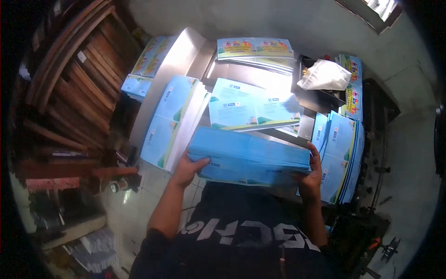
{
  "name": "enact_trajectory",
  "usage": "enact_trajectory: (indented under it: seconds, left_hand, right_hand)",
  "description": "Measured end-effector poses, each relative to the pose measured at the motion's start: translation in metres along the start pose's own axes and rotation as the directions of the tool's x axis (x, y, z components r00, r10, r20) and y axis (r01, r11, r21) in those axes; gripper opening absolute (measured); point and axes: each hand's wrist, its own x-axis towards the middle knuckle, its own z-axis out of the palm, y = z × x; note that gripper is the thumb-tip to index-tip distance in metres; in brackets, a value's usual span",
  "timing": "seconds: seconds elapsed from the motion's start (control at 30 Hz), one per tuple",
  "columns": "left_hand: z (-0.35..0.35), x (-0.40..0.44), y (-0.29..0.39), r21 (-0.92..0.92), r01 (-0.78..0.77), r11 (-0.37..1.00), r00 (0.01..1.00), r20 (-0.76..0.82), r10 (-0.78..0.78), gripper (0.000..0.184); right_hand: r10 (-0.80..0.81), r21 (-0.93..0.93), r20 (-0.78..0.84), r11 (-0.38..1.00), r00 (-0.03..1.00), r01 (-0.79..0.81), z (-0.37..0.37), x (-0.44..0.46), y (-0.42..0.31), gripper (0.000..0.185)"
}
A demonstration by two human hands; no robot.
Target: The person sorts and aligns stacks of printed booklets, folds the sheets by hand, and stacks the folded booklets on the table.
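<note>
Between my two hands is a thick stack of blue printed sheets, its layered edges fanned toward me. My left hand grips the stack's left end, thumb across the top. At the right end my right hand is closed around the edge, fingers partly hidden behind the sheets. Just beyond the stack, loose printed sheets lie on the metal table. A tall pile of the same blue sheets stands to the left, and another pile is on the right.
At the back of the table sits a stack with colourful covers. A black box holds a white plastic bag. Wooden frames lean at the left; dark machinery stands at the right. More covers lie back left.
</note>
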Motion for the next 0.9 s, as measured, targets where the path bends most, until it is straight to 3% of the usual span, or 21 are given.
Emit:
enact_trajectory:
  seconds: [0.07,0.13,0.23,0.27,0.3,0.37,0.43,0.5,0.57,0.6,0.7,0.77,0.8,0.87,0.9]
  left_hand:
    - [0.005,-0.01,0.007,0.063,0.007,0.998,1.0,-0.025,-0.005,0.071]
    - [0.008,-0.021,0.002,0.089,-0.375,0.923,0.927,0.022,0.375,0.085]
    - [-0.006,-0.026,-0.009,0.24,-0.278,0.93,0.96,0.1,0.261,0.093]
    - [-0.014,-0.028,-0.022,0.198,-0.21,0.958,0.977,0.063,0.201,0.097]
    - [-0.013,-0.03,-0.023,0.199,-0.212,0.957,0.977,0.06,0.205,0.097]
    - [-0.011,-0.035,-0.024,0.105,-0.251,0.962,0.963,0.124,0.237,0.101]
    - [-0.02,-0.038,-0.035,0.077,-0.318,0.945,0.937,0.18,0.301,0.098]
    - [-0.027,-0.039,-0.049,0.052,-0.376,0.925,0.905,0.235,0.354,0.095]
    - [-0.03,-0.044,-0.066,-0.131,-0.231,0.964,0.972,0.013,0.235,0.089]
    - [-0.025,-0.046,-0.065,-0.138,-0.226,0.964,0.974,0.004,0.229,0.089]
    - [-0.02,-0.046,-0.055,-0.026,-0.268,0.963,0.961,0.065,0.269,0.086]
    - [-0.019,-0.048,-0.061,0.122,-0.373,0.92,0.927,-0.001,0.376,0.1]
    - [-0.02,-0.047,-0.053,0.116,-0.373,0.921,0.927,0.002,0.375,0.1]
    - [-0.019,-0.052,-0.032,0.576,-0.305,0.758,0.948,0.113,0.296,0.1]
    - [-0.013,-0.051,-0.032,0.565,-0.313,0.763,0.947,0.124,0.297,0.1]
  right_hand:
    - [-0.163,-0.095,0.111,0.98,0.98,0.174,-0.016,0.002,0.01,0.102]
    - [-0.185,-0.184,0.161,0.959,0.969,0.213,-0.016,-0.002,-0.003,0.104]
    - [-0.094,-0.329,0.275,0.926,0.957,0.185,-0.025,-0.008,0.004,0.108]
    - [-0.116,-0.331,0.327,0.916,0.938,0.228,-0.028,-0.008,0.014,0.106]
    - [-0.144,-0.327,0.378,0.904,0.915,0.277,-0.028,-0.006,0.02,0.105]
    - [-0.089,-0.259,0.34,0.948,0.936,0.184,-0.026,-0.011,0.024,0.107]
    - [-0.195,-0.327,0.421,0.878,0.886,0.349,-0.026,-0.01,0.02,0.11]
    - [-0.172,-0.339,0.413,0.883,0.895,0.326,-0.024,-0.01,0.018,0.111]
    - [-0.13,-0.36,0.398,0.888,0.908,0.285,-0.025,-0.013,0.023,0.113]
    - [-0.152,-0.322,0.396,0.901,0.906,0.292,-0.028,-0.01,0.03,0.113]
    - [-0.189,-0.32,0.384,0.891,0.904,0.323,-0.027,-0.009,0.033,0.112]
    - [-0.195,-0.368,0.376,0.866,0.906,0.339,-0.027,-0.01,0.031,0.111]
    - [-0.144,-0.351,0.329,0.899,0.933,0.262,-0.026,-0.011,0.031,0.105]
    - [-0.078,-0.348,0.26,0.922,0.963,0.169,-0.026,-0.02,0.024,0.1]
    - [-0.075,-0.464,0.242,0.867,0.967,0.183,-0.022,-0.018,0.014,0.086]
